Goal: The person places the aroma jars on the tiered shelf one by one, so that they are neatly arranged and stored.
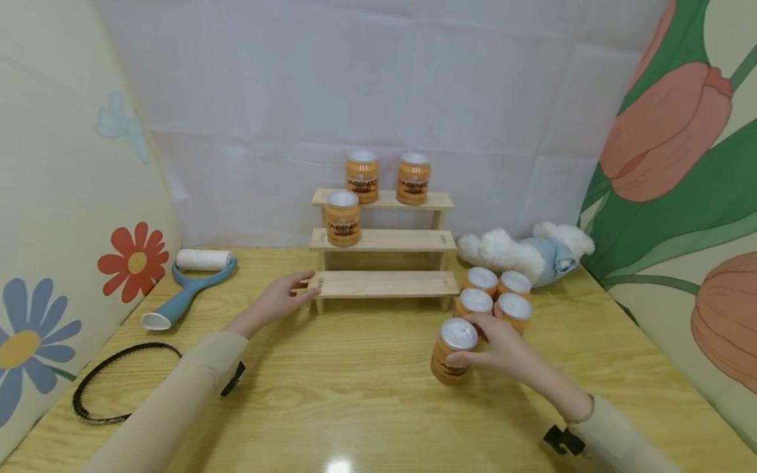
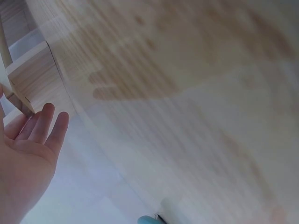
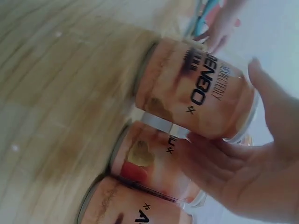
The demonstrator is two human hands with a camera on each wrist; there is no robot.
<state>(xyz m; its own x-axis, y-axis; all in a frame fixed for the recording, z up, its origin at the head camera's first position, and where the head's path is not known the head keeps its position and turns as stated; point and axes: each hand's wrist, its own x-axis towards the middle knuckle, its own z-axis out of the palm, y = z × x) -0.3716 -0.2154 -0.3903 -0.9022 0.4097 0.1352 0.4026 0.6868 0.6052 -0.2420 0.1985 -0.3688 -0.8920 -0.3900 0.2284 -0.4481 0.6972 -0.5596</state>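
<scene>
In the head view, my right hand (image 1: 503, 348) holds an orange can (image 1: 447, 361) with a silver lid, thumb on the near side and fingers at the far side. The right wrist view shows this can (image 3: 191, 88) between the thumb and fingers, its base close to the tabletop. My left hand (image 1: 278, 299) is at the left end of the bottom step of a three-step wooden rack (image 1: 384, 284). In the left wrist view, the fingers (image 2: 44, 123) lie loosely extended by the rack's edge. Two cans stand on the top step, and another can (image 1: 343, 220) on the middle step's left.
Several more cans (image 1: 513, 309) stand grouped right of the rack. Behind them lies a white plush toy (image 1: 503, 253) in blue clothing. A blue-handled lint roller (image 1: 189, 289) and a black toothed headband (image 1: 89, 378) lie at the left. A white cloth (image 1: 367, 85) hangs behind.
</scene>
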